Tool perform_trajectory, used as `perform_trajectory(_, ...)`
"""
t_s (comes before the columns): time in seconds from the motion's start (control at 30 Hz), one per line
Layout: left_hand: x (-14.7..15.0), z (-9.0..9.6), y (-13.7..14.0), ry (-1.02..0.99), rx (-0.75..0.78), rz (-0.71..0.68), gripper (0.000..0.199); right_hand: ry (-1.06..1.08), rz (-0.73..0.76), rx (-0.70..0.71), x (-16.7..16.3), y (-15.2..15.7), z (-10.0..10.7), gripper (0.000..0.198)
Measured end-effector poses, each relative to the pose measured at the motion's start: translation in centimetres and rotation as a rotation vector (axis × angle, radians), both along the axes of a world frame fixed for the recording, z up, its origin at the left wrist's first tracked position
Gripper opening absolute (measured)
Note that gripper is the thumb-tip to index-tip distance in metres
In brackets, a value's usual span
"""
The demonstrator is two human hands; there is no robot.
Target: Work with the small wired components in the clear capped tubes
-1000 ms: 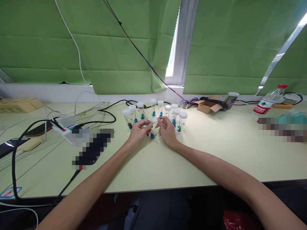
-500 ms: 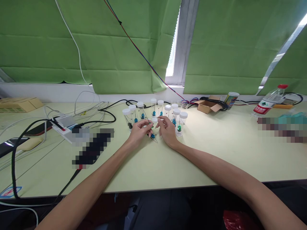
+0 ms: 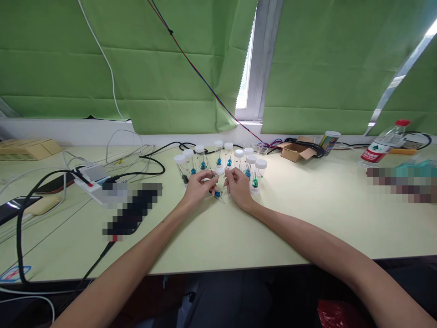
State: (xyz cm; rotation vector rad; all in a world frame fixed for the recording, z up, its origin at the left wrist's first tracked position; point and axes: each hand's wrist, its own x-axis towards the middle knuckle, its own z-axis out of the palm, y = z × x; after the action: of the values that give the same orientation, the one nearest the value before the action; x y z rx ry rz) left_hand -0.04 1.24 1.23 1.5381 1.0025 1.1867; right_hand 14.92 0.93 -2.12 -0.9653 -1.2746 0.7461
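My left hand (image 3: 200,186) is closed, thumb and fingers pinching a small green part with thin wire leads, mostly hidden by the fingertips. Facing it, my right hand (image 3: 239,186) pinches the end of a thin wire lead (image 3: 221,173) that reaches across from the left fingers. Below the left fingertips, a small blue part (image 3: 217,194) with bent wires lies on the table. Around the hands stand several clear tubes with white caps (image 3: 218,144), most with a blue part inside. A green part (image 3: 255,182) sits in the tube beside my right hand.
Left of my arms are a power strip (image 3: 99,184) with cables and a pixelated dark object (image 3: 133,212). An opened cardboard box (image 3: 293,151), a can (image 3: 330,142) and a water bottle (image 3: 378,150) stand at the back right. Green blinds (image 3: 136,68) hang behind the table.
My right hand has shifted slightly, its fingers curling in more. The wire between the two hands is now more visible. The tubes and the blue part stay put.
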Motion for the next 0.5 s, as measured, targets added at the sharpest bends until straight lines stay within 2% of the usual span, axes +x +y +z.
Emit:
perform_trajectory(0.23,-0.15,-0.08,-0.09,0.110,0.099,0.040,0.028,-0.067,-0.046,-0.020,0.07,0.04,0.06,0.040)
perform_trajectory(0.5,-0.07,-0.16,-0.19,0.096,0.122,0.068,0.031,-0.132,-0.090,-0.018,0.08,0.15,0.00,0.044)
